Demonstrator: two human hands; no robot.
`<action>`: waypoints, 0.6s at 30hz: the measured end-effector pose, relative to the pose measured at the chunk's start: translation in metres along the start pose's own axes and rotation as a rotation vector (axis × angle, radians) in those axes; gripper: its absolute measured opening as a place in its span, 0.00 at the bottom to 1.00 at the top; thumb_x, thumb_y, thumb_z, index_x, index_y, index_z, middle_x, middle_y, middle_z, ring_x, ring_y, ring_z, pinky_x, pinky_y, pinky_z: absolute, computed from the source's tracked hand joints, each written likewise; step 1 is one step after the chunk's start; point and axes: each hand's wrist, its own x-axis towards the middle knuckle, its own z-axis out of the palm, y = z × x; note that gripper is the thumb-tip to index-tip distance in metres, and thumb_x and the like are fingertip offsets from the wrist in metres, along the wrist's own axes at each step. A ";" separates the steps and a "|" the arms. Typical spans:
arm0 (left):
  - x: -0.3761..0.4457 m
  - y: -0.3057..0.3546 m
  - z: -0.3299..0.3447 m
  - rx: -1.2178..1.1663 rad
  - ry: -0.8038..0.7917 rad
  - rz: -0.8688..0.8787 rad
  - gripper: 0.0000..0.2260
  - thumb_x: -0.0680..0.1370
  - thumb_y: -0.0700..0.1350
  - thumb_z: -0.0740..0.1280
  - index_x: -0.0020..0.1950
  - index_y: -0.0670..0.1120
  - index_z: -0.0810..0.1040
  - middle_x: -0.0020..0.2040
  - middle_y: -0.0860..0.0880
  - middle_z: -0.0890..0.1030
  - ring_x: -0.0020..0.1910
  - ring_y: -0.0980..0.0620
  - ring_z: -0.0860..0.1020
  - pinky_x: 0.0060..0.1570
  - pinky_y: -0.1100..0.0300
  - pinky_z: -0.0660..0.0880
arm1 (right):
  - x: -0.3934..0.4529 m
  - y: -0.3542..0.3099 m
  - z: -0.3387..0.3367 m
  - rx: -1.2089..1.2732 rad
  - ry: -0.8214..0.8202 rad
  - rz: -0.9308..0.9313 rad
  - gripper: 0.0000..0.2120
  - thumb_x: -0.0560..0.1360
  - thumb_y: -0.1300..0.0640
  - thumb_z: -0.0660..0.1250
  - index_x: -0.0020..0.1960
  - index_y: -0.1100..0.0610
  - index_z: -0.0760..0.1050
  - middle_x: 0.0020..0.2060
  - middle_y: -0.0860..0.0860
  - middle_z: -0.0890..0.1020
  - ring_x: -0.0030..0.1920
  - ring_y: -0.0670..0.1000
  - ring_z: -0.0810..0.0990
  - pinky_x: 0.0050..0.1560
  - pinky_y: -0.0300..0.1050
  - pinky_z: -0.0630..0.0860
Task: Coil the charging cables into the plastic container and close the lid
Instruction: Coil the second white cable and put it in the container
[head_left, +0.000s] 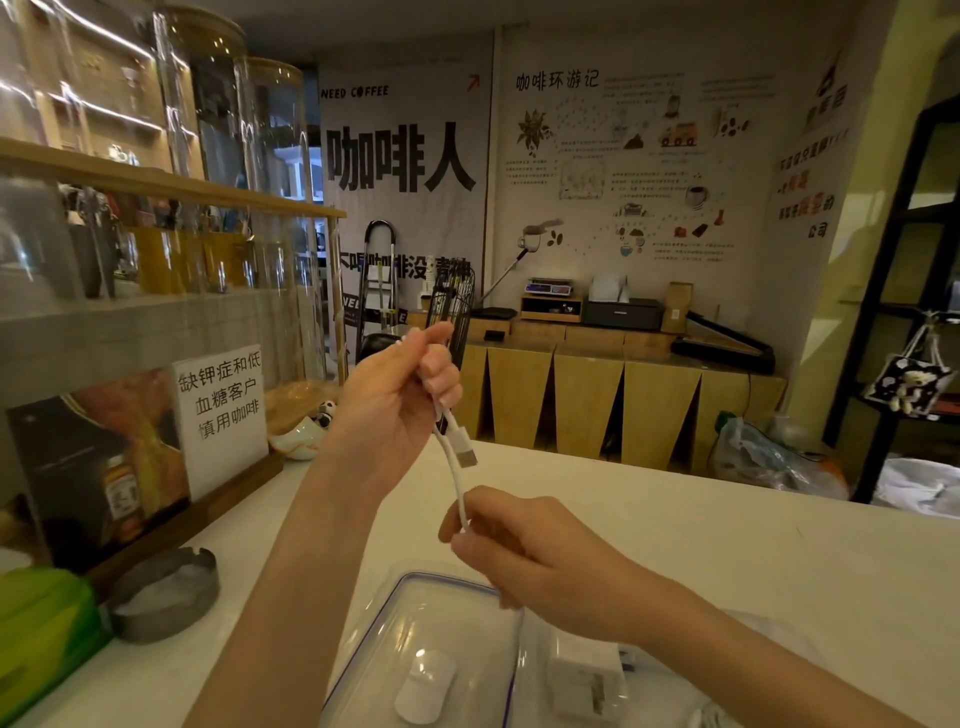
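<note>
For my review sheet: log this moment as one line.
left hand: holds white cable | right hand: pinches cable | container: open, below

Single head-worn view looks forward and down, close over the counter (727, 545).

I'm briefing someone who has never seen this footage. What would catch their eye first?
Front and centre, two bare hands hold a white charging cable above the white counter: the left hand raised with the USB plug dangling below it, the right hand pinching the cord lower down. Beneath them lies a clear plastic container, and huge black characters fill the back wall banner.
</note>
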 end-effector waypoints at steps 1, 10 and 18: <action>-0.001 -0.002 0.000 0.104 0.002 0.009 0.13 0.80 0.42 0.50 0.48 0.40 0.73 0.25 0.53 0.73 0.24 0.58 0.70 0.25 0.67 0.70 | -0.001 -0.004 -0.001 -0.009 0.027 -0.009 0.06 0.77 0.52 0.58 0.50 0.49 0.73 0.33 0.47 0.74 0.33 0.45 0.72 0.40 0.47 0.76; -0.011 -0.011 0.006 1.093 -0.244 -0.113 0.14 0.80 0.45 0.55 0.42 0.41 0.76 0.28 0.49 0.75 0.25 0.54 0.72 0.25 0.63 0.69 | -0.002 -0.021 -0.031 -0.094 0.301 -0.120 0.06 0.74 0.56 0.63 0.45 0.52 0.79 0.30 0.44 0.79 0.31 0.43 0.77 0.33 0.33 0.74; -0.011 -0.012 0.005 0.737 -0.453 -0.534 0.26 0.76 0.60 0.49 0.30 0.45 0.73 0.18 0.54 0.65 0.17 0.57 0.58 0.19 0.64 0.55 | 0.005 -0.020 -0.063 -0.084 0.407 -0.200 0.07 0.65 0.51 0.70 0.41 0.52 0.81 0.31 0.50 0.82 0.25 0.43 0.75 0.25 0.31 0.71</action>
